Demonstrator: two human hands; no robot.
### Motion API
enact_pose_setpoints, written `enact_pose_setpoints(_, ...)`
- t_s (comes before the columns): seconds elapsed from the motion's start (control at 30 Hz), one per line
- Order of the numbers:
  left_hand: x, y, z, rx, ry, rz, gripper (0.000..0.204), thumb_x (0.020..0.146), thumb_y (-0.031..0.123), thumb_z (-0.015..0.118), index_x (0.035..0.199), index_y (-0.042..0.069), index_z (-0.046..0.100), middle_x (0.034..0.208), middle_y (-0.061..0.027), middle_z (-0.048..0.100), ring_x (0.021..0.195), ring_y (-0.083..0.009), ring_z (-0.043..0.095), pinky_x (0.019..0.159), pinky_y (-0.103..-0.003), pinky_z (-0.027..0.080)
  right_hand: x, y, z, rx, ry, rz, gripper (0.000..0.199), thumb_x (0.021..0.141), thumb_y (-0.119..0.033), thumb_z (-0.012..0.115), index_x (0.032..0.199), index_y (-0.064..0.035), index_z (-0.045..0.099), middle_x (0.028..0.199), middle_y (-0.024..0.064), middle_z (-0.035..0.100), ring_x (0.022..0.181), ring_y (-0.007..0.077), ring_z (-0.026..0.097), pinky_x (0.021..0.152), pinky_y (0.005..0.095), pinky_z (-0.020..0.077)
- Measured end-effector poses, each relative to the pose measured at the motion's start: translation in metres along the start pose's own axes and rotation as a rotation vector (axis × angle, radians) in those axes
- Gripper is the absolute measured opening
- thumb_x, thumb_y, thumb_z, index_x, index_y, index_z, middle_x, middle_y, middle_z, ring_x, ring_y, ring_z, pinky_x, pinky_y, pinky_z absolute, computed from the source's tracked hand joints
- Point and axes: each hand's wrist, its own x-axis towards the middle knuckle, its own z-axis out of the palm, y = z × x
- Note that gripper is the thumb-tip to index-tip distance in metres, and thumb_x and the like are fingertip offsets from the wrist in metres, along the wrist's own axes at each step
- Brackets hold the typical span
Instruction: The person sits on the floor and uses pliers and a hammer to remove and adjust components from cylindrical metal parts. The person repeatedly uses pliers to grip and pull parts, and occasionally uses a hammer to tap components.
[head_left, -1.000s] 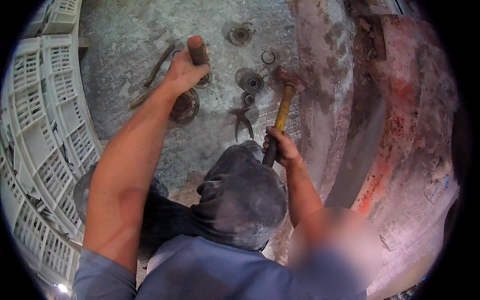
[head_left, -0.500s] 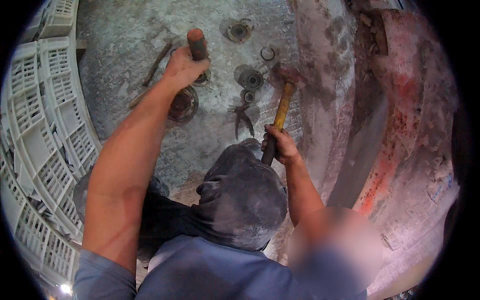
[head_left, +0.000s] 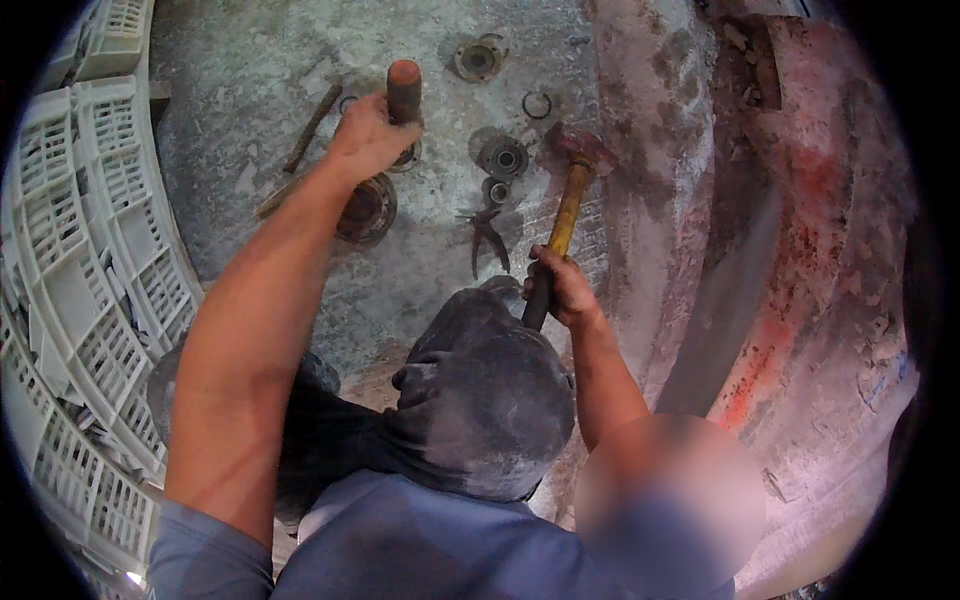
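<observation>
My left hand (head_left: 370,138) is wrapped round a thick dark steel bar (head_left: 404,92) with a rusty-orange top end. The bar stands roughly upright over a small round metal part (head_left: 407,155), mostly hidden by the hand. Close below lies a larger dark ring-shaped part (head_left: 368,210), partly behind my forearm. My right hand (head_left: 563,286) grips the black lower end of a sledgehammer (head_left: 568,215) with a yellow handle. Its reddish head is at the far end, low by the floor; contact with it is unclear. Between the hands lie pliers (head_left: 487,243), a small ring (head_left: 497,192) and a flanged hub (head_left: 503,158).
Farther off are another round flange (head_left: 478,62) and a thin snap ring (head_left: 536,105). A rusty rod (head_left: 313,128) lies left of my left hand. White plastic crates (head_left: 130,220) line the left side. A large worn block with red paint (head_left: 790,250) bounds the right.
The bar's top has shifted slightly to the right and stands a little straighter, with my left hand still round it. The sledgehammer and my right hand have barely moved.
</observation>
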Motion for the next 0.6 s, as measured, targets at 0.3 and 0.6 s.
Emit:
enact_pose_setpoints(0.3, -0.008, 0.025, -0.007, 0.081, -0.002, 0.033, 0.032, 0.075, 0.024, 0.071, 0.096, 0.000, 0.067, 0.091, -0.0140, 0.071, 0.087, -0.0218, 0.068, 0.083, -0.037, 0.051, 0.023, -0.007, -0.011, 0.065, -0.028, -0.025, 0.036, 0.088, -0.028, 0.073, 0.106, -0.0053, 0.052, 0.078, 0.0072, 0.055, 0.065, 0.0228, 0.059, 0.058, 0.0401, 0.0538)
enact_pose_setpoints(0.6, -0.006, 0.021, -0.004, 0.061, -0.025, 0.005, 0.032, 0.075, 0.023, 0.070, 0.097, 0.000, 0.067, 0.089, -0.0132, 0.071, 0.086, -0.0204, 0.067, 0.083, -0.037, 0.051, 0.018, -0.013, -0.004, 0.059, -0.038, -0.026, 0.035, 0.088, -0.028, 0.074, 0.105, -0.0066, 0.053, 0.079, 0.0063, 0.055, 0.066, 0.0224, 0.060, 0.060, 0.0398, 0.0539)
